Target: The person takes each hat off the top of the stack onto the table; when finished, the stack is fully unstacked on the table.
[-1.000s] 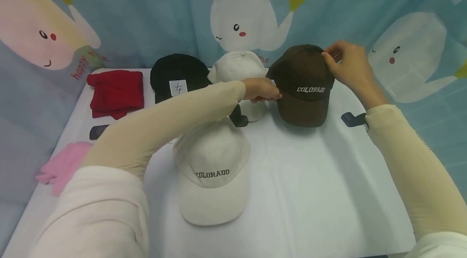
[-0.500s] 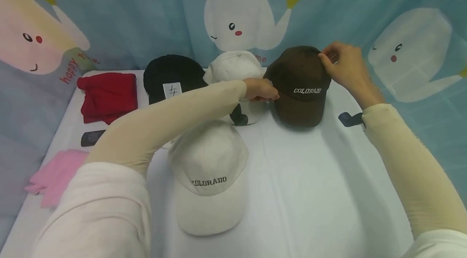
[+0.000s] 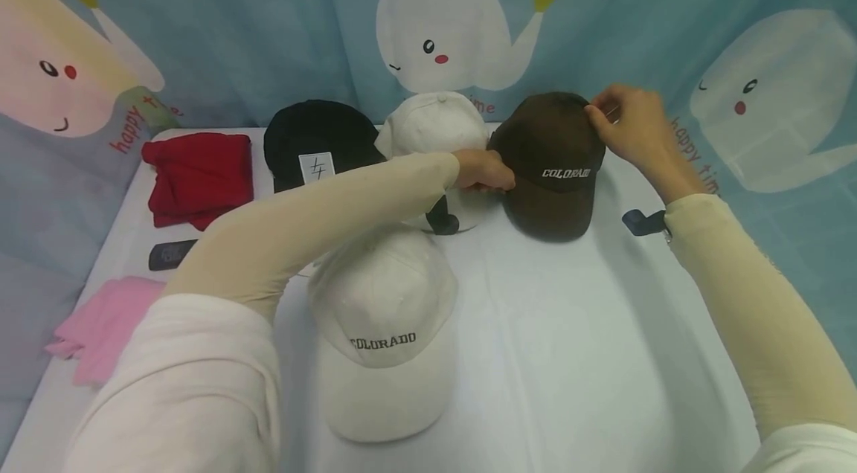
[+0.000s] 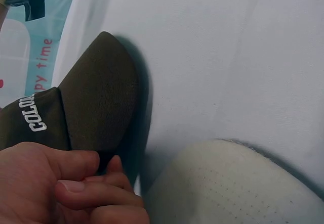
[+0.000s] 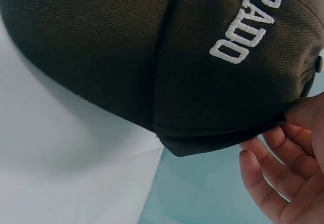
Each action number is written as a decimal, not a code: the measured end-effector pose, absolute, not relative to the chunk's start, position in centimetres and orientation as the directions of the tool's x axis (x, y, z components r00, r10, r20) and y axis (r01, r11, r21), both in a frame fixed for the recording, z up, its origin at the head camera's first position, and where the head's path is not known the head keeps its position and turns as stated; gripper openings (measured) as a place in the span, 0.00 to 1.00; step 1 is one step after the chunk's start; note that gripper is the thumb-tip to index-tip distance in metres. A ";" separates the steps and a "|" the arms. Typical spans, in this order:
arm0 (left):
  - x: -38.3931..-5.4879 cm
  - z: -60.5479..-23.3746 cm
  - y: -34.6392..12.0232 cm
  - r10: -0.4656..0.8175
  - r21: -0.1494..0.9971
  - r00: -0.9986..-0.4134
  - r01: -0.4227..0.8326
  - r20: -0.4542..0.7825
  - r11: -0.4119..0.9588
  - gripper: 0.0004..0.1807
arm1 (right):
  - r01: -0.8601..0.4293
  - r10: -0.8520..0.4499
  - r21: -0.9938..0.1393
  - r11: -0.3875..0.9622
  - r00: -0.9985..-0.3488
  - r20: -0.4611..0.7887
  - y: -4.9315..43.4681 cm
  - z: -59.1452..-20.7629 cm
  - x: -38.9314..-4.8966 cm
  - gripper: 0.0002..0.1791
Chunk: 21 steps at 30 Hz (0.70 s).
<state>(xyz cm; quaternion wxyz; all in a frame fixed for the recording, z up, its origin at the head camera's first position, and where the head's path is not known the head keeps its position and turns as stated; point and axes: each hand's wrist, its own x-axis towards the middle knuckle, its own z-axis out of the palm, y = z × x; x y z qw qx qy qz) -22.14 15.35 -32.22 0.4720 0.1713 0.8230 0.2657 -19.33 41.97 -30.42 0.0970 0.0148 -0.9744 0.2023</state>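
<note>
A brown baseball cap [image 3: 552, 134] with white COLORADO lettering is held between both hands at the back right, its brim facing me. My left hand [image 3: 483, 169] pinches its left side near the brim's corner, fingers curled, as the left wrist view shows. On the other side, my right hand [image 3: 636, 123] pinches the lower edge between thumb and forefinger; the other fingers curve below it in the right wrist view. Beside the brown cap stands a white cap [image 3: 437, 120], partly hidden by my left hand and forearm. Another off-white COLORADO cap [image 3: 384, 294] lies nearer me.
A black cap [image 3: 318, 131] with a white patch sits at the back left. Left of it is a folded red cloth [image 3: 197, 179], then a small dark object [image 3: 170, 255] and a pink cloth [image 3: 107, 324]. A blue whale-print curtain [image 3: 268, 27] borders the white table [image 3: 576, 354].
The brown cap has come down slightly, with both hands keeping their grip at its sides. The head view has shifted a little; the other caps and cloths stay in place.
</note>
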 end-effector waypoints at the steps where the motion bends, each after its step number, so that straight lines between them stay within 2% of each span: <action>1: -22.1 -32.3 15.5 0.533 0.593 -0.496 0.043 -0.686 0.804 0.20 | -0.067 0.008 -0.389 0.919 -0.982 0.189 42.0 -30.5 -19.3 0.23; 11: -22.5 -32.7 16.5 0.517 0.543 -0.486 0.100 -0.705 0.834 0.16 | -0.029 0.013 -0.388 0.921 -0.994 0.104 42.7 -31.3 -19.7 0.23; 17: -22.4 -33.4 17.0 0.502 0.535 -0.557 0.117 -0.662 0.837 0.17 | 0.007 0.047 -0.389 0.921 -0.994 0.095 42.9 -31.7 -19.9 0.24; 21: -22.2 -34.2 17.3 0.517 0.533 -0.600 0.172 -0.611 0.829 0.18 | 0.011 0.042 -0.392 0.920 -0.997 0.070 42.8 -31.8 -20.1 0.25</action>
